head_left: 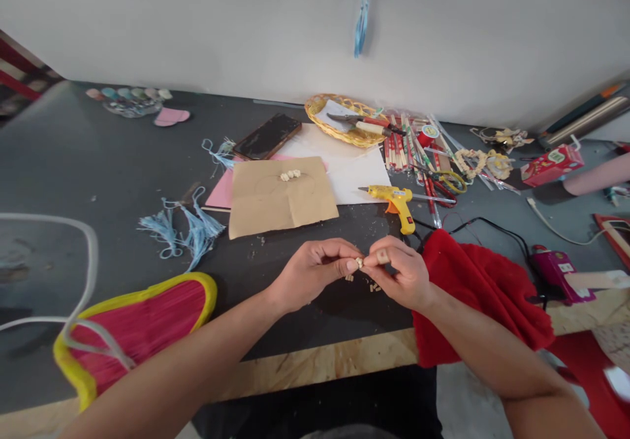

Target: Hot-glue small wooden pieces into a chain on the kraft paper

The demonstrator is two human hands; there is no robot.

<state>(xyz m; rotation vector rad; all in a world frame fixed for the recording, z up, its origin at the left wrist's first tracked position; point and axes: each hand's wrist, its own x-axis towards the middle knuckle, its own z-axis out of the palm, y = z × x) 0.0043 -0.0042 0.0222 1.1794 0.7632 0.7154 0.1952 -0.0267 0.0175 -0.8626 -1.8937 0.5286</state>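
My left hand [317, 271] and my right hand [401, 271] meet above the table's front part, fingertips pinched from both sides on a small cream-coloured knobbly piece [359, 262]. Its exact make is too small to tell. Just under the hands, several tiny pale bits [375, 287] lie on the dark tabletop. Further back is a sheet of brown paper [260, 209] with a pencilled curve, and a short row of similar cream knobbly pieces [290, 175] rests on it. A yellow glue gun [396, 197] lies just beyond my right hand.
A red cloth [472, 281] lies beneath my right forearm. Blue tassels [189, 229] and a yellow-edged pink piece [157, 314] are at left. Behind stand a wicker basket [322, 121] with pliers and several printed sticks [398, 144]. A purple box [556, 271] with cables is at right.
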